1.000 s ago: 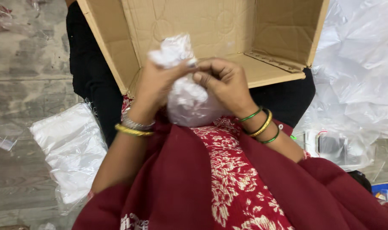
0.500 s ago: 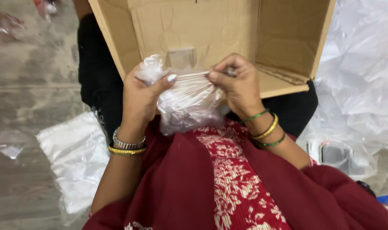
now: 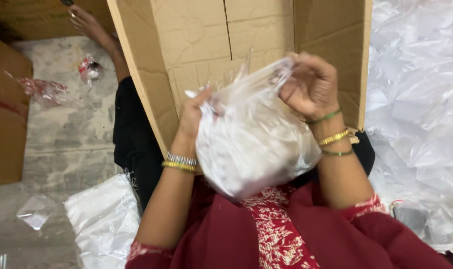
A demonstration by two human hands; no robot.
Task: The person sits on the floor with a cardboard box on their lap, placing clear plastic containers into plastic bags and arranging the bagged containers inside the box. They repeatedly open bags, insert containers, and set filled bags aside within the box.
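Note:
A clear plastic bag [image 3: 251,144] filled with small white pieces hangs in front of my chest. My left hand [image 3: 194,117] grips its upper left edge, partly hidden behind the plastic. My right hand [image 3: 311,84] pinches the bag's top right corner and holds it higher. The bag's mouth is stretched between both hands. Right behind it stands an open brown cardboard box [image 3: 201,45], its opening facing me. Bangles sit on both wrists.
A stack of clear plastic bags [image 3: 104,219] lies on the floor at lower left. A heap of crumpled plastic sheeting [image 3: 420,109] fills the right side. Another person's bare foot [image 3: 94,27] rests at top left, near a flat cardboard piece [image 3: 5,114] and plastic scraps.
Both hands have lifted the bag higher and pulled its top edge apart. The view has shifted closer to the box.

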